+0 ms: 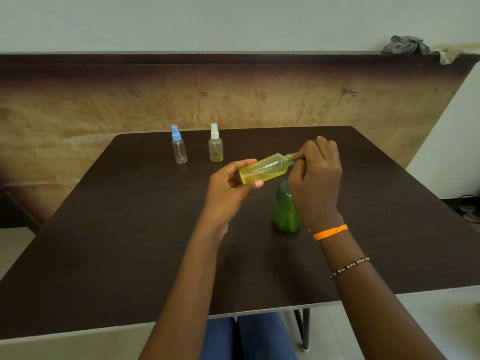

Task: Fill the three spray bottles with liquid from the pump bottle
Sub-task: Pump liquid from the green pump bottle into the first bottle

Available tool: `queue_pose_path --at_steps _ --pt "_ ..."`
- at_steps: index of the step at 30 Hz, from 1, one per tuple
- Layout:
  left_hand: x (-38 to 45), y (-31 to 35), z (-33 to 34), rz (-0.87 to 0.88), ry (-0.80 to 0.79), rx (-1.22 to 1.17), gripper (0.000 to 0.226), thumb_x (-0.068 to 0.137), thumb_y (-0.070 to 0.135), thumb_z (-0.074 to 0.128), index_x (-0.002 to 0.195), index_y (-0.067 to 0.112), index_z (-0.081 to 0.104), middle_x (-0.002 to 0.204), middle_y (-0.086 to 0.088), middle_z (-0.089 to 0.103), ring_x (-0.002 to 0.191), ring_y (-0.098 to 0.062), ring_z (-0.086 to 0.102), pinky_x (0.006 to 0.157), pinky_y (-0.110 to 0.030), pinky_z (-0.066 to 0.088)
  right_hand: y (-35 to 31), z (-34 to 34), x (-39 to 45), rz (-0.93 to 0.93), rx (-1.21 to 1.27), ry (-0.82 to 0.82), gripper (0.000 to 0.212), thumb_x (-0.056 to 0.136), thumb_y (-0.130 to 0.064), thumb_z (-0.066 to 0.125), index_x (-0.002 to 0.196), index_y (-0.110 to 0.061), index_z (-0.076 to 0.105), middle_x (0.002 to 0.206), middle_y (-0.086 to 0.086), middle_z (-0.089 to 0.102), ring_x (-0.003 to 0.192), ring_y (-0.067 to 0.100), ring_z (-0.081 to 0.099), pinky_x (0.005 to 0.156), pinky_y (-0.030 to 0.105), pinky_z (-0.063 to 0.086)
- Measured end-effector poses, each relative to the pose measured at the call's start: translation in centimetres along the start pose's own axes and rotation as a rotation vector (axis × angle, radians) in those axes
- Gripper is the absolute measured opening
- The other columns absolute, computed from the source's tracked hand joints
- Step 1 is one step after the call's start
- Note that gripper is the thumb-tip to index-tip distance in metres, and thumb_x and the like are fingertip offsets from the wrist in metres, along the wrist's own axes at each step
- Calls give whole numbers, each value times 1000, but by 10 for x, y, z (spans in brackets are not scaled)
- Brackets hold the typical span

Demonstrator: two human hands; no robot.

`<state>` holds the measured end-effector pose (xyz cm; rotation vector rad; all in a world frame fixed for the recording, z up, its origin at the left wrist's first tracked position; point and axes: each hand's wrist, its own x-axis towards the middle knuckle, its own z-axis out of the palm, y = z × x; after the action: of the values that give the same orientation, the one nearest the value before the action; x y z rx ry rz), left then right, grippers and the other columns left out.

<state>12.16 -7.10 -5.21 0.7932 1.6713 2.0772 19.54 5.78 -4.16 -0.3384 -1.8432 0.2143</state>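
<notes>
Left hand (231,183) grips the uncapped yellow bottle (265,168) tilted above the table (130,229); right hand (315,175) curls at its neck over the green pump bottle (285,211), perhaps pumping. Two capped bottles (179,149) (215,149) wait at eleven o'clock, seemingly near empty.
</notes>
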Motion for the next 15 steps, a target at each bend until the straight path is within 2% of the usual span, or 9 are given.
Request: queue_pose_path --at_steps 3,6,7,9,12,15 --pt "1 -1 -1 6 -5 5 41 75 -6 70 105 20 64 103 2 68 96 -8 63 74 -14 49 1 1 -6 25 31 35 22 76 1 35 68 1 56 72 16 51 73 22 37 66 31 38" --pt "2 -4 -2 1 -9 8 42 74 -7 70 106 20 63 104 1 68 96 -7 63 77 -15 50 7 8 -18 -11 46 133 29 80 8 34 69 4 60 69 18 52 70 25 36 90 39 45" --pt "2 -5 -2 -3 -8 9 41 74 -7 70 106 20 63 103 1 68 96 -7 63 77 -15 50 9 10 -19 -29 52 149 30 82 8 34 68 4 60 68 17 51 68 25 35 92 41 46" --pt "2 -6 0 -15 -3 9 41 75 -6 69 106 19 63 103 1 68 96 -7 63 76 -14 49 11 11 -18 -36 53 161 30 83 7 34 66 4 59 67 17 51 67 27 36 92 42 45" --pt "1 -4 2 -11 1 2 40 76 -6 69 108 17 63 103 0 68 97 -8 63 77 -14 50 9 6 -15 -10 48 109 27 76 9 33 68 4 59 70 19 53 67 33 44 91 36 43" --pt "0 0 4 0 1 1 39 76 -6 69 109 16 63 102 2 68 95 -7 63 78 -14 50 4 -1 -4 3 37 44 24 74 4 33 68 2 57 72 19 53 75 27 41 73 31 40"
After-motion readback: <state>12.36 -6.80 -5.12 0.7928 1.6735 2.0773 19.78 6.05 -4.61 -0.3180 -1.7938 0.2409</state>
